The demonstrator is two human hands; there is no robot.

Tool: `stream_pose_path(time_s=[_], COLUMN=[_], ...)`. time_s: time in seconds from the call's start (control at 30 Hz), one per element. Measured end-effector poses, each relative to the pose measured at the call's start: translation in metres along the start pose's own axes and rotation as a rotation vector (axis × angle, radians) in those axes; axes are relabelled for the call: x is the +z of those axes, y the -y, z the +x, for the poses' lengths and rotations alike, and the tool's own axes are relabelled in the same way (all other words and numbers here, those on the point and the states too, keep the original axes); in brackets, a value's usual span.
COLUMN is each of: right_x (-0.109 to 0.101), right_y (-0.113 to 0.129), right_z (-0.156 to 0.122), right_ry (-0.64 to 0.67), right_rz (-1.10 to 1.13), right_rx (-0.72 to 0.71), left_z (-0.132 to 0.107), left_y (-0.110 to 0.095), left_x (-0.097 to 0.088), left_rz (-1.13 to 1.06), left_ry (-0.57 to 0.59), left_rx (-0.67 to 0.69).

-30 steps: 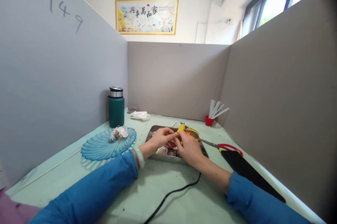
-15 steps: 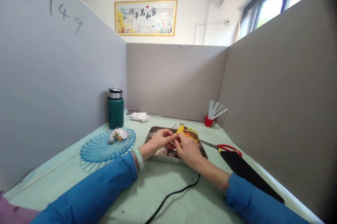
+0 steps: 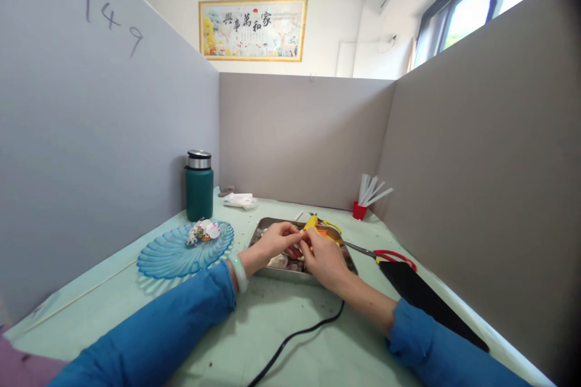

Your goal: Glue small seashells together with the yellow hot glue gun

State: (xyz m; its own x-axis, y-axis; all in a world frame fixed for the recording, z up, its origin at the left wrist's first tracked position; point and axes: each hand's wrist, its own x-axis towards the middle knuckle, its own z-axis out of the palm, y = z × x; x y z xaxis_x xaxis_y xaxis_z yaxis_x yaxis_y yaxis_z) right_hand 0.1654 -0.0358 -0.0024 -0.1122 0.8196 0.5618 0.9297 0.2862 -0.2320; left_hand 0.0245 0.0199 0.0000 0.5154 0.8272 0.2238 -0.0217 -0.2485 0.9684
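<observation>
Both my hands meet over a shallow metal tray [image 3: 261, 228] that holds small shells. My left hand [image 3: 273, 243] is closed in a pinch on a small piece too tiny to name. My right hand [image 3: 323, 258] is closed too, its fingertips pressed against the same piece. A yellow glue gun [image 3: 313, 223] lies just behind my fingers at the tray's far side, and its black cord [image 3: 295, 335] runs toward me. I wear blue sleeves and a pale bangle [image 3: 238, 271] on the left wrist.
A blue glass shell-shaped plate [image 3: 170, 254] with a few shells lies at the left. A green flask [image 3: 199, 186] stands behind it. Red-handled scissors [image 3: 385, 252], a black flat case [image 3: 426, 299] and a red cup of glue sticks [image 3: 363, 205] are at the right. Partition walls enclose the desk.
The hands stay joined over the tray with only slight finger shifts. The view has shifted a little.
</observation>
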Motion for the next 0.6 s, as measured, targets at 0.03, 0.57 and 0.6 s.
stream_pose_path(time_s=[0.03, 0.57, 0.6], right_x=[-0.0004, -0.0026, -0.0024], right_y=[0.0003, 0.0020, 0.0019], right_z=[0.0000, -0.0002, -0.0002], right_ry=[0.003, -0.003, -0.004], right_rz=[0.003, 0.003, 0.002], right_rx=[0.003, -0.011, -0.008], left_z=[0.0000, -0.0018, -0.0014], left_y=[-0.0001, -0.0026, -0.0018], left_x=[0.0001, 0.0001, -0.0001], left_rz=[-0.002, 0.016, 0.016], left_ry=[0.001, 0.003, 0.004], left_rx=[-0.001, 0.014, 0.013])
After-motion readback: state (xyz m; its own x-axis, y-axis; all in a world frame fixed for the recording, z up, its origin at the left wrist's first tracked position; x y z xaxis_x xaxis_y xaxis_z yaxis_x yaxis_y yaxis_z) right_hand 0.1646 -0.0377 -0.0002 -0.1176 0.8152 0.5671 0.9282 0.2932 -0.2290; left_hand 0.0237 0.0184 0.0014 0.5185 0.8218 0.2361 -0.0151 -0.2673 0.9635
